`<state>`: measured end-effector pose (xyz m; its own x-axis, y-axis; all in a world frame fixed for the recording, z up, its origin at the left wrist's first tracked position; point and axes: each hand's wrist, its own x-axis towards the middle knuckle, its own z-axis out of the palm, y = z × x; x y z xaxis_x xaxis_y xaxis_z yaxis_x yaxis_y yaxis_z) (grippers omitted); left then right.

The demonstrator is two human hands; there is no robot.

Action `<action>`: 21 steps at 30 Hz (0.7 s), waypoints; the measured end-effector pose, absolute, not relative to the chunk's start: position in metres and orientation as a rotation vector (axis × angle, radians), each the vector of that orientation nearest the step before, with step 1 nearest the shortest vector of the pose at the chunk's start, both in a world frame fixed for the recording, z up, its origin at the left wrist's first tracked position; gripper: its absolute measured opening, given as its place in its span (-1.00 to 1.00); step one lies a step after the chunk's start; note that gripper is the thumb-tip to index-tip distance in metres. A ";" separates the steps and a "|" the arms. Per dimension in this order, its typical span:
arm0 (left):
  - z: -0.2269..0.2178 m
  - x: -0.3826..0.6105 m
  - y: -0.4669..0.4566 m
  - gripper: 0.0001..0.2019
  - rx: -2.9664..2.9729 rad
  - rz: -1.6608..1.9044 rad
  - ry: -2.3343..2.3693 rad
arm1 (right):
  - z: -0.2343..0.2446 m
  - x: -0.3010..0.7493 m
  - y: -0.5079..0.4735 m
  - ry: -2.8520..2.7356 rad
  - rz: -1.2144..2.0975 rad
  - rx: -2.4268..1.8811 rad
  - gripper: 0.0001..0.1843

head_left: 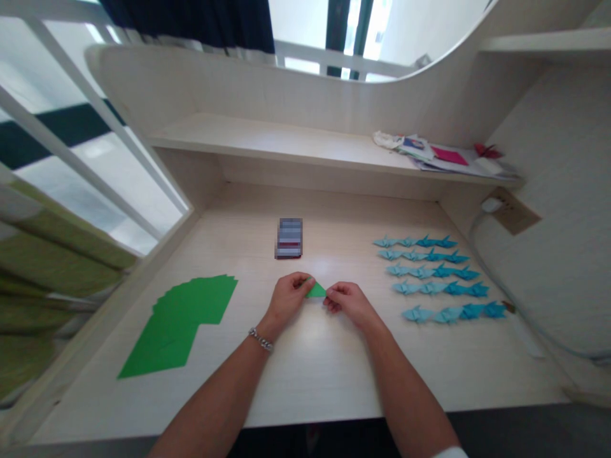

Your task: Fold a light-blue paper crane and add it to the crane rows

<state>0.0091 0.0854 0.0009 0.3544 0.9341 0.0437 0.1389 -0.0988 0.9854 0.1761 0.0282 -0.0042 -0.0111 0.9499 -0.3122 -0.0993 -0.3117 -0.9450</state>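
Observation:
A small folded green paper lies on the pale wooden desk at its middle. My left hand pinches the paper's left side with curled fingers. My right hand pinches its right corner, fingers closed. A bracelet is on my left wrist. Most of the paper is hidden between the two hands, and only a triangular part shows.
A fanned stack of green paper sheets lies at the left. Several rows of blue paper cranes sit at the right. A blurred small rectangular object is behind my hands. Papers rest on the shelf, a cable runs at the right.

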 end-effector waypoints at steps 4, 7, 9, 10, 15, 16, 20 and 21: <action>0.000 0.010 0.085 -0.77 1.518 0.894 1.000 | -0.004 0.176 0.028 -0.890 1.514 -1.352 -0.66; -0.002 0.010 0.085 -0.76 1.523 0.890 0.978 | -0.006 0.176 0.029 -0.918 1.508 -1.372 -0.65; -0.002 0.010 0.085 -0.76 1.530 0.887 0.975 | -0.007 0.176 0.029 -0.952 1.500 -1.373 -0.65; -0.002 0.010 0.085 -0.75 1.532 0.885 0.978 | -0.008 0.177 0.029 -0.969 1.495 -1.368 -0.65; -0.001 0.010 0.085 -0.73 1.534 0.875 0.987 | -0.007 0.178 0.027 -1.036 1.466 -1.360 -0.64; 0.000 0.010 0.085 -0.72 1.534 0.874 0.990 | -0.007 0.178 0.027 -1.047 1.461 -1.363 -0.64; 0.001 0.010 0.084 -0.71 1.533 0.873 1.002 | -0.008 0.178 0.027 -1.079 1.438 -1.391 -0.64; 0.001 0.010 0.084 -0.71 1.534 0.873 1.006 | -0.008 0.178 0.028 -1.086 1.430 -1.399 -0.64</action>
<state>0.0096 0.0842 0.0012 0.3788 0.9252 0.0249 0.1554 -0.0901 0.9837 0.1782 0.0277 -0.0079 -0.0260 0.9615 -0.2736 0.0055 -0.2736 -0.9618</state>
